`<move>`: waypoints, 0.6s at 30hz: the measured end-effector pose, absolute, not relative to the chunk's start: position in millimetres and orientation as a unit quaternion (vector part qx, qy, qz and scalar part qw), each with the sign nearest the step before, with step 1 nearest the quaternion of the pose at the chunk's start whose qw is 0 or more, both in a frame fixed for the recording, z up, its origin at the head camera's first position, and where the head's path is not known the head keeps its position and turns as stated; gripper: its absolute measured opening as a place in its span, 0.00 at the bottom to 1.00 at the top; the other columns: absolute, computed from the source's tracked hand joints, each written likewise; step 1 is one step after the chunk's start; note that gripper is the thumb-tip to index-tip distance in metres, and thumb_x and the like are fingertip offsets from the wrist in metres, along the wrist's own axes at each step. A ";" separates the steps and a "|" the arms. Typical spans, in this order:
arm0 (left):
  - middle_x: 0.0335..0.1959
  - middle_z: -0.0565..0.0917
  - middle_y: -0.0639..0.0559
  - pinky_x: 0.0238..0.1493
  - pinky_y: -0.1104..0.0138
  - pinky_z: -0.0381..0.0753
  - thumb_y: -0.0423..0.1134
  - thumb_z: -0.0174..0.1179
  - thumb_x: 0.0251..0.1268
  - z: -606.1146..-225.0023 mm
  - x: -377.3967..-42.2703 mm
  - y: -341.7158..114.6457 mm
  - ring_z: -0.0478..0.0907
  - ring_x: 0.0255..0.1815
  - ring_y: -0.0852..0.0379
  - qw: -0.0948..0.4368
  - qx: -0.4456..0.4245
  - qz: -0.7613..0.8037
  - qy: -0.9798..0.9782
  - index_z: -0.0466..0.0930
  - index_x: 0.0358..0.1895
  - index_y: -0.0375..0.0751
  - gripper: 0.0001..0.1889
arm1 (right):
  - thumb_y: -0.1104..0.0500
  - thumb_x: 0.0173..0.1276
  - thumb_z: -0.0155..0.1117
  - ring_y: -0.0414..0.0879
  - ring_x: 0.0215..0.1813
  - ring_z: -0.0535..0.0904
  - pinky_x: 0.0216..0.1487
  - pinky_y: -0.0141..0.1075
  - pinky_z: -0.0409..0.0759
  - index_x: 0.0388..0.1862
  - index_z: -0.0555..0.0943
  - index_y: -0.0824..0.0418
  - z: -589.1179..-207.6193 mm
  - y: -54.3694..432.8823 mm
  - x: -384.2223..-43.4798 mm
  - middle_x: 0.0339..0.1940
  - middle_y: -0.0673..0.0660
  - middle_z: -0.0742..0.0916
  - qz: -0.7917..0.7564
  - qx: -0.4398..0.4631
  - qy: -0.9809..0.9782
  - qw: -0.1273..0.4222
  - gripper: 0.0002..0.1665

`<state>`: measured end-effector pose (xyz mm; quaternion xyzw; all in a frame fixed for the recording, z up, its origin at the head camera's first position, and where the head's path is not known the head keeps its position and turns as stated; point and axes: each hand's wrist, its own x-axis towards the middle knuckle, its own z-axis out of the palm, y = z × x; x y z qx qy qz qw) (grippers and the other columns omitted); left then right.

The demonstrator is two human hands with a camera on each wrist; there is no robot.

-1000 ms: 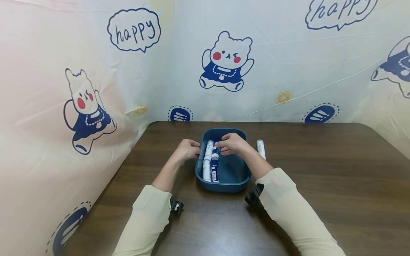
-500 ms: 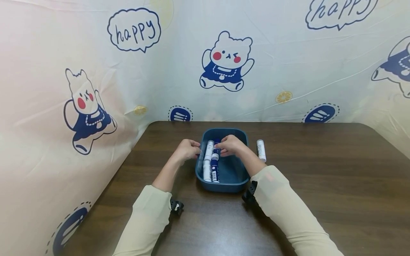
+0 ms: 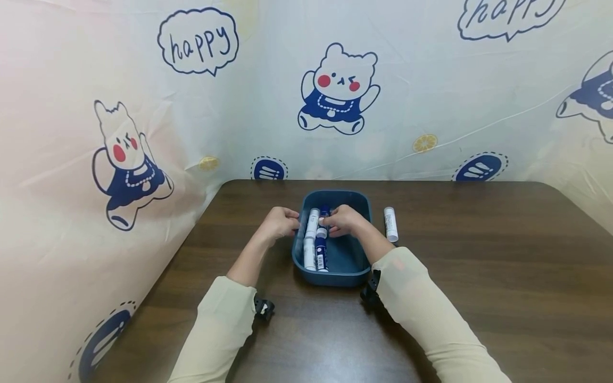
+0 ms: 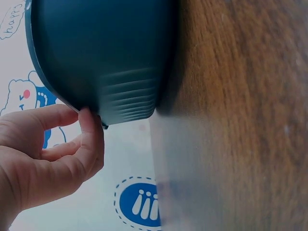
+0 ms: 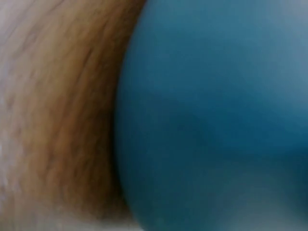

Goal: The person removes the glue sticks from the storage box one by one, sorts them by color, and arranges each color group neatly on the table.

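A dark blue plastic bin (image 3: pixel 351 260) sits on the table with several glue-stick-like tubes lying along its left side. Two of these are white: a far one (image 3: pixel 313 223) and a near white tube (image 3: pixel 309 255). Beside them lie a near blue tube (image 3: pixel 321 255) and a far blue-and-white tube (image 3: pixel 322 232). My left hand (image 3: pixel 281 223) pinches the bin's left rim between thumb and finger, clearest in the left wrist view. Inside the bin, my right hand (image 3: pixel 348 220) pinches the far blue-and-white tube, partly covering it. The right wrist view shows only blurred bin wall.
One white tube (image 3: pixel 390 224) lies on the brown wooden table (image 3: pixel 479 266), right of the bin, close to my right forearm. A printed curtain (image 3: pixel 268 106) hangs behind and left of the table. Each wrist carries a black device.
My right hand and forearm have shifted slightly left and down, closer onto the far blue-and-white tube. More of the tube's blue end shows. My left hand stays at the rim.
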<state>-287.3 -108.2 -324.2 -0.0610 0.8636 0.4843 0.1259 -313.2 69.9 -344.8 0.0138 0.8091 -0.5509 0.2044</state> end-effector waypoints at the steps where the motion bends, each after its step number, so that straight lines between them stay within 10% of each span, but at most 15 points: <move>1: 0.53 0.74 0.38 0.55 0.55 0.72 0.32 0.53 0.65 -324.3 -287.3 -108.1 0.77 0.46 0.44 0.127 -0.062 0.484 0.864 0.72 0.55 0.32 0.16 | 0.60 0.64 0.61 0.56 0.50 0.77 0.47 0.40 0.79 0.64 0.61 0.73 -345.5 70.2 -313.5 0.55 0.69 0.74 -0.552 0.015 0.808 0.207 0.33; 18: 0.53 0.74 0.38 0.56 0.54 0.71 0.32 0.52 0.65 -323.9 -287.0 -108.1 0.76 0.47 0.43 0.130 -0.060 0.483 0.864 0.72 0.56 0.32 0.17 | 0.61 0.63 0.63 0.51 0.41 0.80 0.42 0.36 0.80 0.47 0.73 0.72 -351.6 61.9 -314.4 0.42 0.64 0.80 -0.489 -0.005 0.850 0.194 0.19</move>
